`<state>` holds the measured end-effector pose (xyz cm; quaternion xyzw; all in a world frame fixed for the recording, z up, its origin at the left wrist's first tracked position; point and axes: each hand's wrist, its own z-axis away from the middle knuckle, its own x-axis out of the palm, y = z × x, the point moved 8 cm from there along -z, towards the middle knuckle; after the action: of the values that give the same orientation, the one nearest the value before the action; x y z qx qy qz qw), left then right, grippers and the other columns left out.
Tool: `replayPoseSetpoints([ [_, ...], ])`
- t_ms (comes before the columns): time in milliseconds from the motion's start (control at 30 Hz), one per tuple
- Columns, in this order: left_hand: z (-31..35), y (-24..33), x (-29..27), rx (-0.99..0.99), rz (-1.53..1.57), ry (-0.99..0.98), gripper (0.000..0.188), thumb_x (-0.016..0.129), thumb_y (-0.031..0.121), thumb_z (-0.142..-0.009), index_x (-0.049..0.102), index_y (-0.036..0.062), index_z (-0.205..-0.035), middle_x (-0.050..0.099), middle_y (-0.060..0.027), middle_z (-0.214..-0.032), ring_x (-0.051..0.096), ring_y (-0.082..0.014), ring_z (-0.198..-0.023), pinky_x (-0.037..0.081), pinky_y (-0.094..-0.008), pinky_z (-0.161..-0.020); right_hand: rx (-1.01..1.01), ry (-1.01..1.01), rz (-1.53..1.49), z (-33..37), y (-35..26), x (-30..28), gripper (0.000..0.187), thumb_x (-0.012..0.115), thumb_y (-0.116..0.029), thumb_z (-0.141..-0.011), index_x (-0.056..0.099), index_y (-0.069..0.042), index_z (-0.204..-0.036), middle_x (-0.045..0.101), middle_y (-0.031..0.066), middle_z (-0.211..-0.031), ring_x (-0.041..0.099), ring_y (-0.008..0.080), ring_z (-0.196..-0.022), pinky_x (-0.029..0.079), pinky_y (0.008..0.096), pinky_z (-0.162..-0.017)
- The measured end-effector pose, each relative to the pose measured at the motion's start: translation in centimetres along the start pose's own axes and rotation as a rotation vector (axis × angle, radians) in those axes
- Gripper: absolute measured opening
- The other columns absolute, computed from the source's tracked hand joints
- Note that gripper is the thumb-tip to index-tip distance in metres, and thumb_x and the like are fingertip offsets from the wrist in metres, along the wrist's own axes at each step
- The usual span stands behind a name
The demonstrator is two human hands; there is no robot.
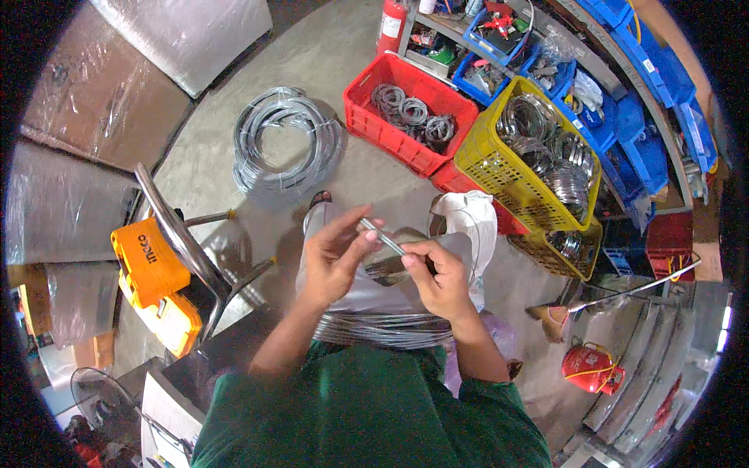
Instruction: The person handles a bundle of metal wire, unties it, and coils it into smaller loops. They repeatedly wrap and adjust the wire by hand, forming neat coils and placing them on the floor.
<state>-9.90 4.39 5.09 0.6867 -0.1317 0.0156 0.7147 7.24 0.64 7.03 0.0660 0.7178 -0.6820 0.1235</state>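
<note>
A short, thin silver metal rod slants between my two hands above my lap. My left hand pinches its upper left end between thumb and fingers. The lower right end is in the fingertips of my right hand. Whether the rod is solid or a length of cable is too small to tell. Across my lap lies a bundle of grey wire cable. Just past my right hand sits a white sack, partly hidden behind a red crate.
A large coil of grey cable lies on the floor ahead. Ahead right stand a red crate and a yellow crate with coiled wire. Orange cases rest on a chair at left. A red gas cylinder stands at right.
</note>
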Motion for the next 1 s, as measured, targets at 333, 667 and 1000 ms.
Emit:
replayPoseSetpoints([
  [333, 0.8, -1.3, 1.3, 0.011, 0.108, 0.055, 0.048, 0.065, 0.000, -0.094, 0.050, -0.0036, -0.140, 0.070, -0.0164, -0.114, 0.068, -0.0227, -0.107, 0.054, -0.0341, -0.092, 0.164, -0.021, -0.107, 0.9, 1.9, 1.1, 0.019, 0.064, -0.019, -0.098, 0.065, -0.001, -0.102, 0.068, 0.0088, -0.080, 0.066, 0.0166, -0.072, 0.051, 0.0309, -0.066],
  [667, 1.0, 1.7, 5.1, 0.172, -0.929, -0.784, 0.027, 0.070, 0.014, -0.090, 0.071, 0.0045, -0.115, 0.068, -0.0160, -0.089, 0.068, -0.0313, -0.077, 0.054, -0.0400, -0.076, -0.273, -0.408, 0.350, -0.5, -3.9, -3.3, 0.026, 0.059, -0.032, -0.096, 0.069, -0.008, -0.097, 0.069, 0.0160, -0.088, 0.065, 0.0399, -0.085, 0.051, 0.0504, -0.078],
  [1000, -1.0, 10.0, 3.6, 0.613, -0.514, -0.349, 0.020, 0.063, 0.022, -0.095, 0.067, 0.0076, -0.109, 0.066, -0.0116, -0.087, 0.059, -0.0230, -0.072, 0.048, -0.0391, -0.067, -0.396, -0.241, -0.035, -3.4, -3.4, -5.9, 0.028, 0.057, -0.027, -0.100, 0.068, -0.003, -0.109, 0.071, 0.0130, -0.093, 0.069, 0.0252, -0.088, 0.052, 0.0404, -0.077],
])
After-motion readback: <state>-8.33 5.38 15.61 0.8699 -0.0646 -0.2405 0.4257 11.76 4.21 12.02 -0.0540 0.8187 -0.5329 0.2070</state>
